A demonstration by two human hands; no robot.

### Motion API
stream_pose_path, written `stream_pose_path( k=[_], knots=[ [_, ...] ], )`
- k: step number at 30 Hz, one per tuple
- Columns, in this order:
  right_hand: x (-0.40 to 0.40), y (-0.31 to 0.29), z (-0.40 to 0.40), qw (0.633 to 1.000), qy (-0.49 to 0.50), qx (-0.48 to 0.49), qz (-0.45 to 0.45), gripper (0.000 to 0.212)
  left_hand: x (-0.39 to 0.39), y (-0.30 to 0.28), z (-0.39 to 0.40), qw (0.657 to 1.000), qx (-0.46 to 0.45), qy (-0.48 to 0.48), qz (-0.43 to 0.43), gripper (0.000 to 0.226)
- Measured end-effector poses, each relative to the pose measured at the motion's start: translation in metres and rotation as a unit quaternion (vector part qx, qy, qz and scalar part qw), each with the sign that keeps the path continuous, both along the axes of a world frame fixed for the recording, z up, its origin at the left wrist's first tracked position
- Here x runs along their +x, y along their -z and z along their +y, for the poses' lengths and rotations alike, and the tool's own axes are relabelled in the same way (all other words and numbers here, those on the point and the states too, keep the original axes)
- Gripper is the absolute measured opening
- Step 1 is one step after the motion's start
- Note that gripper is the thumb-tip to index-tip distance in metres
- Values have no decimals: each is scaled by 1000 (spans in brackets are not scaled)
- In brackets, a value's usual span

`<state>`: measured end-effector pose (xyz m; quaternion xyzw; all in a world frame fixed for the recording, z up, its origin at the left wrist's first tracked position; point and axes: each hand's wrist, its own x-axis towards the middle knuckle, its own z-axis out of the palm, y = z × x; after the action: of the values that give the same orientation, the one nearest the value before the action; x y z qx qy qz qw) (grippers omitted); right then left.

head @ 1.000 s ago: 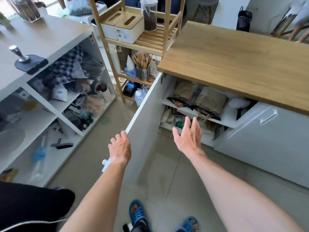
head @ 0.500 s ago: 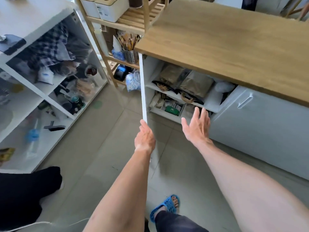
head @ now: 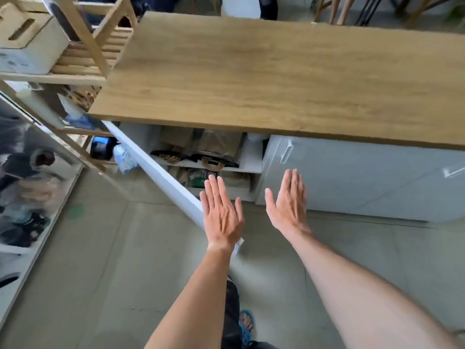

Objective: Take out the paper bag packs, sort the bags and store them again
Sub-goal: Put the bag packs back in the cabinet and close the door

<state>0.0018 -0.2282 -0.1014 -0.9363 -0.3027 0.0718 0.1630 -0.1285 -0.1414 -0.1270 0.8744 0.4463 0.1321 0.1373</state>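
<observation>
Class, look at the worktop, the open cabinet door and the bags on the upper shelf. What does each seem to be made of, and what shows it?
Worktop: wood or wood-look laminate, matte; streaky brown grain.
Cabinet door: probably painted or laminated board, smooth white; thick flat edge.
Bags: brown kraft paper, dull and creased, seemingly inside clear wrap; blur leaves that open.

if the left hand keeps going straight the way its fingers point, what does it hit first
Probably the things on the lower shelf of the open cupboard: the left hand is flat and empty, fingers aimed into that gap. Depth is unclear; the open door runs close along its left.
</observation>
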Motion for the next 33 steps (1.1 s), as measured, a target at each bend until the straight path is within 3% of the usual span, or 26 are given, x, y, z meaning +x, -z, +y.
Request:
stream_pose_path(
  k=[9,11,15,17,22,29,33],
  knots=[
    [76,8,26,996,62,23,-57,71,110,-1,38,979,29,204,-9,63],
    [91,8,35,995,79,31,-57,68,124,-1,52,954,50,295,21,69],
    [118,11,45,995,61,25,-78,63,141,4,80,865,139,475,85,76],
    [133,11,45,995,42,15,-90,60,154,7,87,862,164,472,89,79],
    [162,5,43,993,5,-54,-103,82,185,10,87,947,109,289,92,90],
    [179,5,48,993,-4,-52,-107,78,146,43,96,949,86,272,136,103],
    [179,6,56,994,-2,-36,-101,65,142,35,117,939,126,311,79,84]
  ],
)
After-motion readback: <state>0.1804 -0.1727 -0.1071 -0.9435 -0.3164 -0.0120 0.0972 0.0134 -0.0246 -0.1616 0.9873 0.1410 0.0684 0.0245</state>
